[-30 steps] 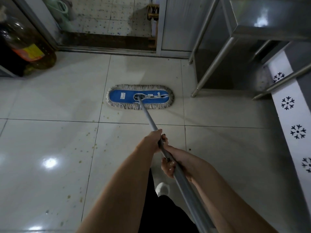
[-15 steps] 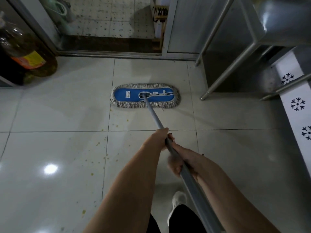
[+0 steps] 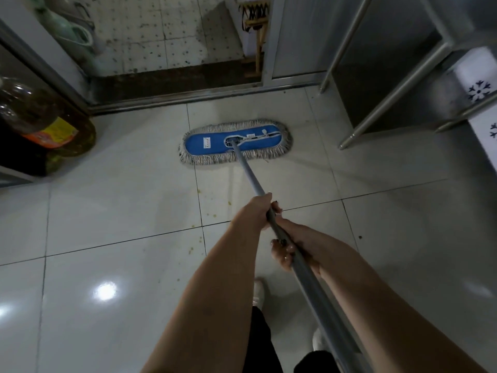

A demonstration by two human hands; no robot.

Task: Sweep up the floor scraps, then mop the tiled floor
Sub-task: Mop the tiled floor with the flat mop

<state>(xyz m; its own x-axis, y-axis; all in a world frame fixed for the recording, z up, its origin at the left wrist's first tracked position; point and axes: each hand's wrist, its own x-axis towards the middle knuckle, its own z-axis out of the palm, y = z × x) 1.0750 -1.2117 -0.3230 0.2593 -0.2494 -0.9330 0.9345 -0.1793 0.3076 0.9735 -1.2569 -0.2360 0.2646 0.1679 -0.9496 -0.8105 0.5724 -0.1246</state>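
Note:
A flat blue mop head with a grey fringe lies on the pale tiled floor, a short way in front of the door sill. Its grey metal handle runs back toward me. My left hand grips the handle higher up, and my right hand grips it just behind, fingers curled round the pole. Small yellow-green scraps dot the tiles near the grout lines below the mop head.
A large oil bottle with an orange and yellow label stands at the left. Steel table legs and a shelf frame stand at the right. A metal door sill crosses ahead, with a wooden broom beyond. My white shoes are below.
The mop head has slid forward toward the door sill, and both hands have pushed forward with the handle. The view has shifted closer to the doorway.

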